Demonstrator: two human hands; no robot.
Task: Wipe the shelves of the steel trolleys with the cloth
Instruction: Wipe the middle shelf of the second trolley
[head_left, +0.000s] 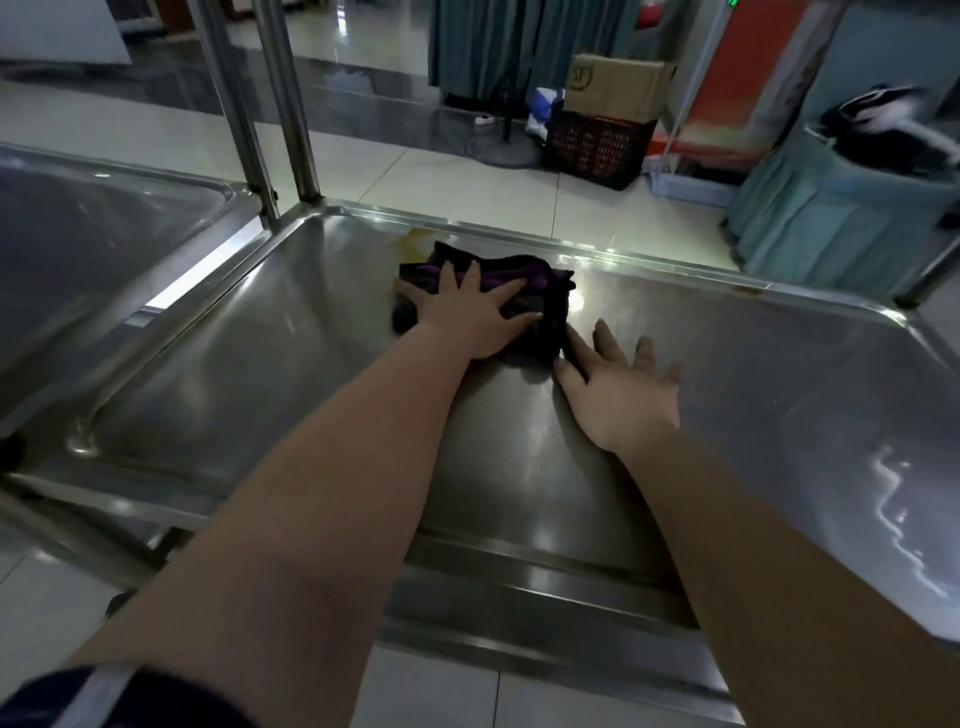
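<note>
Pressing flat on the crumpled black-and-purple cloth (485, 291), the left hand (470, 314) has its fingers spread wide, nothing curled. The cloth sits on the shiny steel trolley shelf (260, 374), near its far rim, beside a yellowish stain (410, 244). The right hand (618, 387) rests on the shelf just right of the cloth, fingers straight, index touching its edge.

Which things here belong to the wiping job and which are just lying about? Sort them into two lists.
Job:
trolley shelf
cloth lying on it
left hand, pressing flat on the cloth
right hand, flat on the shelf beside the cloth
neighbouring trolley's shelf

Lying about:
cardboard box
dark crate
teal skirted table
</note>
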